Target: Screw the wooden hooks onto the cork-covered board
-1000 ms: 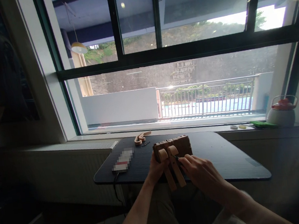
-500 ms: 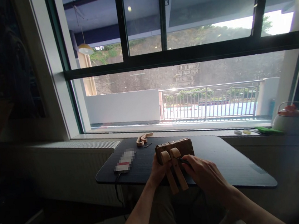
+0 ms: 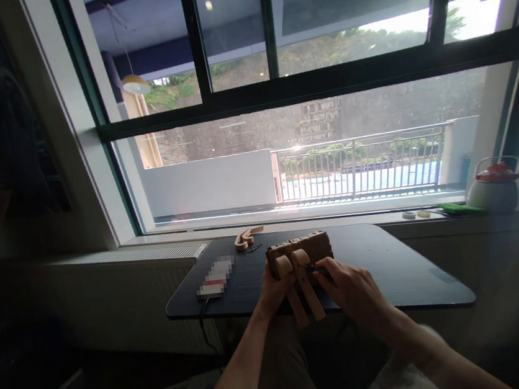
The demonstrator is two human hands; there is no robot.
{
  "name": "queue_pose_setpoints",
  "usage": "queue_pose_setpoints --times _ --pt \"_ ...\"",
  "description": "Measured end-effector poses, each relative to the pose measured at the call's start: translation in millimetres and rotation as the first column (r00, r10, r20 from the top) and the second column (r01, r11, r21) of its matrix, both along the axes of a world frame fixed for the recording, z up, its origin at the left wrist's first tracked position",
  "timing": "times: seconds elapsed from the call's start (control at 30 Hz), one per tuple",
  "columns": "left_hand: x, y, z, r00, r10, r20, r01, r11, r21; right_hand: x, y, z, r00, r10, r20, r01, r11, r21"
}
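My left hand (image 3: 275,289) is closed around the left end of a rough brown block (image 3: 319,245), its thumb by the curved wooden strips. Two pale wooden strips with rounded, bent tops, a left strip (image 3: 296,302) and a right strip (image 3: 308,282), lie against the block's near face and stick out toward me past the table edge. In my right hand (image 3: 349,281), the fingers pinch a thin dark tool (image 3: 315,268), its tip at the right strip near small dark spots. The tool's exact kind is unclear, as the fingers cover part of it.
On the dark table (image 3: 409,271) lie curved wooden pieces (image 3: 246,238), small dark bits (image 3: 255,247) and a blurred-out white power strip (image 3: 215,279) with a cable. The windowsill holds a white kettle-like pot (image 3: 493,190), a green item (image 3: 460,209) and tape-like rings (image 3: 409,215).
The view has tilted and shifted slightly. Both hands keep their grip on the block and the tool, and the tool tip stays at the right strip.
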State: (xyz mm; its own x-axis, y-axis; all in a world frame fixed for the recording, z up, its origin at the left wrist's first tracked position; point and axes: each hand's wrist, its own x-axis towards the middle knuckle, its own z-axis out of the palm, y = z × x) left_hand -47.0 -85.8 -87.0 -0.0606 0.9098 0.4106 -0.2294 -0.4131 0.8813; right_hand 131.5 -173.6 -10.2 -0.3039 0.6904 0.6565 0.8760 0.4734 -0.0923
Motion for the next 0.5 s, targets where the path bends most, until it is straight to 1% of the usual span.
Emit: queue_pose_setpoints --times 0.13,0.23,0.4,0.5 --pt "0.2 -1.4 2.2 1.000 0.007 -0.024 -0.007 1.000 -0.023 -1.6 -2.4 -7.4 0.994 -0.061 -0.091 0.061 0.998 -0.007" --pt "0.5 -2.6 3.5 0.999 0.013 -0.036 -0.014 0.999 -0.037 -2.9 -2.9 -8.2 0.991 -0.066 -0.114 0.067 0.998 0.000" --pt "1.3 -5.2 5.2 0.999 0.010 -0.036 -0.012 0.999 -0.048 -1.6 -5.6 -1.1 0.992 -0.006 -0.127 0.001 0.999 -0.036" --pt "1.3 -5.7 5.4 0.999 0.013 -0.030 -0.014 0.999 -0.049 -0.7 -10.0 1.9 0.996 0.041 -0.078 -0.045 0.998 -0.051"
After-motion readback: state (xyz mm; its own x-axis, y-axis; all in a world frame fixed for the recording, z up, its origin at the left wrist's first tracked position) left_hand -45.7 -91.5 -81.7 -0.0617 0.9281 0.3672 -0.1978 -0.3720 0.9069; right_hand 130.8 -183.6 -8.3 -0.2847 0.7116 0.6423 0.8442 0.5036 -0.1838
